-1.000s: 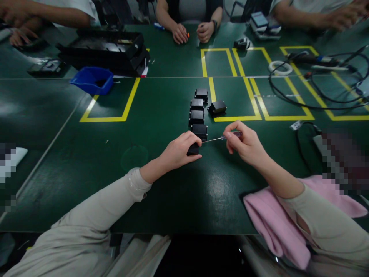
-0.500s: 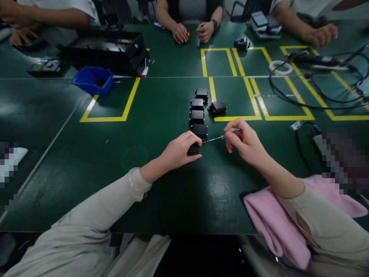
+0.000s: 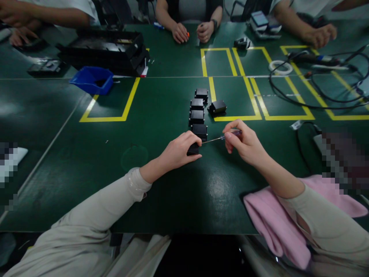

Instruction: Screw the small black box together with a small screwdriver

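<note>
Black box (image 3: pixel 193 150) in left grip (image 3: pixel 181 149), similar boxes (image 3: pixel 197 116) just beyond

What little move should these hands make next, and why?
Probably a small turn of the screwdriver in the right hand: its tip is at, or very near, the right side of the small black box, which the left hand is holding.
</note>
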Available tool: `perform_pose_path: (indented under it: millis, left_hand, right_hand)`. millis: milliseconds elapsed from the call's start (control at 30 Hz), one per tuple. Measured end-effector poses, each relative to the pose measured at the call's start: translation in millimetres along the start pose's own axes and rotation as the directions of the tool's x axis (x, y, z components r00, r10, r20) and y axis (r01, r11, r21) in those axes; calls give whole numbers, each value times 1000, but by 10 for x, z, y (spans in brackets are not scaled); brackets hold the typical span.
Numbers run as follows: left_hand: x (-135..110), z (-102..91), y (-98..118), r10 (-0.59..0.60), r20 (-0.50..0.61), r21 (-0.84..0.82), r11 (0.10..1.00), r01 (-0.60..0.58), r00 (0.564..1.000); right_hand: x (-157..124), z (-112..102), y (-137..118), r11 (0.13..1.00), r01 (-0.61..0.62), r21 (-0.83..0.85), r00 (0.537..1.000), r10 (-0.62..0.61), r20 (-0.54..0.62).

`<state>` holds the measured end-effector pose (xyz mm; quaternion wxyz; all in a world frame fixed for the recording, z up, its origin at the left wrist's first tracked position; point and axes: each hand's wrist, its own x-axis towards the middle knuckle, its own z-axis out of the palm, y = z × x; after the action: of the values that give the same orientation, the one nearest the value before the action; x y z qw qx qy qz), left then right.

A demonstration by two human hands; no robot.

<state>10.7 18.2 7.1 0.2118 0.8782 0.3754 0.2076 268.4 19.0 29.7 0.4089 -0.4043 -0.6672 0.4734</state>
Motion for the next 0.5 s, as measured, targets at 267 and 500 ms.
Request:
perform_pose_path:
  millis: [267, 500]
  left_hand:
    - [2, 9, -4, 6, -3, 1, 1000, -6, 1000]
    - [-3, 8, -1, 13, -6, 6, 1000, -13, 1000]
  right_hand:
    - [3, 2, -8, 1000, 1, 2, 1000, -1, -8]
    - [1, -6, 1, 999, -4, -48, 1000, 3, -15]
